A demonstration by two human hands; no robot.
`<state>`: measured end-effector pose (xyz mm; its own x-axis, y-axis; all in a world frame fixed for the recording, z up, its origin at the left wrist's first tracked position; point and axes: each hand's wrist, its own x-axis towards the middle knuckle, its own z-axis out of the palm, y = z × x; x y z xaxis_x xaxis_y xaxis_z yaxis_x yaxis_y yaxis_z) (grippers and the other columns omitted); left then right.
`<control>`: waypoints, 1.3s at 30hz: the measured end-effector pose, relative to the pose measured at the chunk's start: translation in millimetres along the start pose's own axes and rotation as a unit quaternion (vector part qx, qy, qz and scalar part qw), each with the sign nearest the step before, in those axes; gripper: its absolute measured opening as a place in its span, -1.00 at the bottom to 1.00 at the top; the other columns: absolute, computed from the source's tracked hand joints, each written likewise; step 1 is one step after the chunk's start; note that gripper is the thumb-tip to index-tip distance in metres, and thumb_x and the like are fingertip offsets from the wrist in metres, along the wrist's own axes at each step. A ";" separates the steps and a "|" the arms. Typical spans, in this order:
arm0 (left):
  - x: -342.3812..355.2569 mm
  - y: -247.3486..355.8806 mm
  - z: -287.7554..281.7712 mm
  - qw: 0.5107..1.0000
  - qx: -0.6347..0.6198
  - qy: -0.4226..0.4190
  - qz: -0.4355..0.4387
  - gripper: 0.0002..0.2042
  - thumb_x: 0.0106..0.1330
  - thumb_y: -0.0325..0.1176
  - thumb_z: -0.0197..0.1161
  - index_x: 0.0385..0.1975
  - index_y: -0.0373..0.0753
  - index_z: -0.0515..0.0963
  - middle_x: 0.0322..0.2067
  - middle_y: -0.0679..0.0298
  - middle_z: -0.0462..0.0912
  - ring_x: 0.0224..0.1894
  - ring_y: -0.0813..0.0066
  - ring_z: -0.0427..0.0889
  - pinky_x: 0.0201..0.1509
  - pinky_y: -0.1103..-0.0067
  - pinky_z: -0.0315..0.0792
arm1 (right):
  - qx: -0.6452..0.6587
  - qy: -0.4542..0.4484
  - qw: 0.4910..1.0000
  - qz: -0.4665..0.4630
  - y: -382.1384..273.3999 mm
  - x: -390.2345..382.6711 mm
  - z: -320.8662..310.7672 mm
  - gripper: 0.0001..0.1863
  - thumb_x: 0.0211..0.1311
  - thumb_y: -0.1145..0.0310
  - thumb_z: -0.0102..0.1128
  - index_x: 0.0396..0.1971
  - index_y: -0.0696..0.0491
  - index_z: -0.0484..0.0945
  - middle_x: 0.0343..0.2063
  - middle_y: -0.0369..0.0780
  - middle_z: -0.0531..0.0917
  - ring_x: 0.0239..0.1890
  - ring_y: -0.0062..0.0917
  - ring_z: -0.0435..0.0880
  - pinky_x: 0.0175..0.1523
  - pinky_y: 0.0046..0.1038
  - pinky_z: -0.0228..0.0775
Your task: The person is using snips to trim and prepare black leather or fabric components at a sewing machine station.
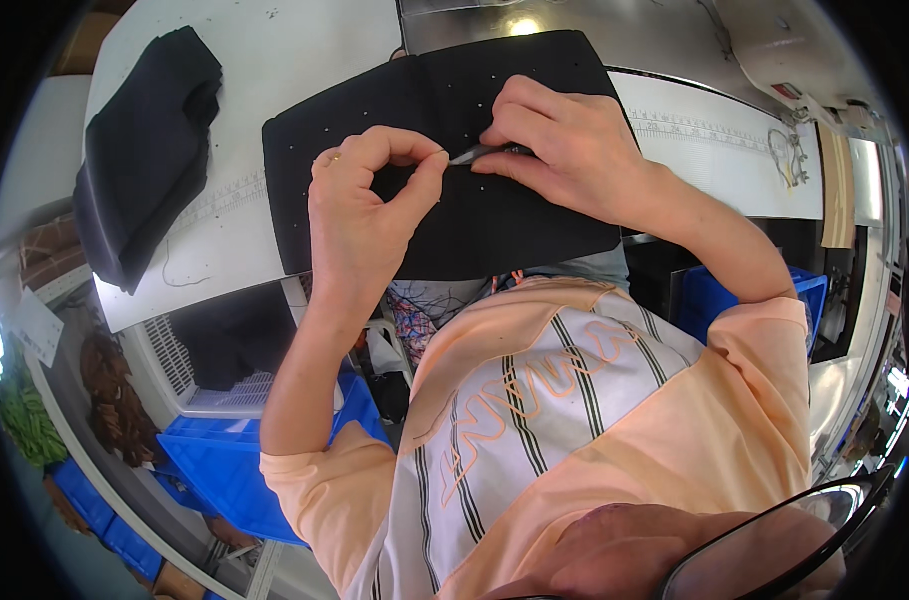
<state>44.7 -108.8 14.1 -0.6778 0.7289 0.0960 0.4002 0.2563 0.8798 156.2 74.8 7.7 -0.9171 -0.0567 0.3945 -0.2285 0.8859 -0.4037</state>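
A black fabric panel [374, 240] dotted with small white specks lies in front of me, with a seam or fold down its middle. Above it, my right hand [574, 150] grips small thread snips [466, 157], their pointed metal blades turned left. Thumb and forefinger of my left hand [364, 195] are pinched together right at the tip of the blades. Whatever sits in that pinch is too small to make out. Part of the snips is hidden by my right fingers.
Another dark fabric piece [149, 150] lies folded on the white table [264, 60] at left. A steel machine bed [654, 35] borders the far right, with tangled thread [786, 158] nearby. Below the table's left stand a white basket [229, 398] and a blue crate [239, 470].
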 end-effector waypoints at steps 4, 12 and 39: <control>-0.9 17.2 -12.7 0.982 -0.149 -0.057 -0.102 -0.93 0.11 -0.43 0.29 -0.43 -0.26 0.61 -0.48 0.35 0.66 -0.38 0.55 0.57 0.02 0.53 0.34 | 0.007 0.001 1.000 -0.001 1.5 1.2 -0.1 -0.74 0.01 0.26 0.38 -0.45 0.05 0.48 -0.42 -0.31 0.47 -0.51 -0.41 0.57 -0.48 -0.43 0.40; -123.3 -8.2 -89.5 0.947 0.023 -0.262 -0.185 -0.94 0.06 -0.49 0.31 -0.57 -0.32 0.59 -0.46 0.28 0.65 -0.31 0.39 0.59 0.00 0.49 0.34 | 0.080 -0.003 0.974 0.213 45.9 -56.9 -98.8 -0.79 0.04 0.38 0.41 -0.37 0.13 0.58 -0.41 -0.31 0.58 -0.36 -0.61 0.53 -0.25 -0.59 0.35; -65.3 -2.1 30.0 0.917 0.302 0.067 0.253 -0.60 -0.19 -0.51 0.30 -0.22 -0.27 0.64 -0.10 0.23 0.61 -0.16 0.39 0.57 -0.10 0.49 0.40 | 0.053 0.109 0.944 0.306 56.9 -93.9 -74.2 -0.70 0.05 0.37 0.39 -0.22 0.14 0.58 -0.34 -0.32 0.57 -0.33 -0.66 0.50 -0.15 -0.65 0.37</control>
<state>106.6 -137.9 -7.9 -0.3640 0.7779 0.5122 0.9256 0.2409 0.2919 253.6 164.7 9.0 -0.8013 0.5579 0.2161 0.2817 0.6704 -0.6865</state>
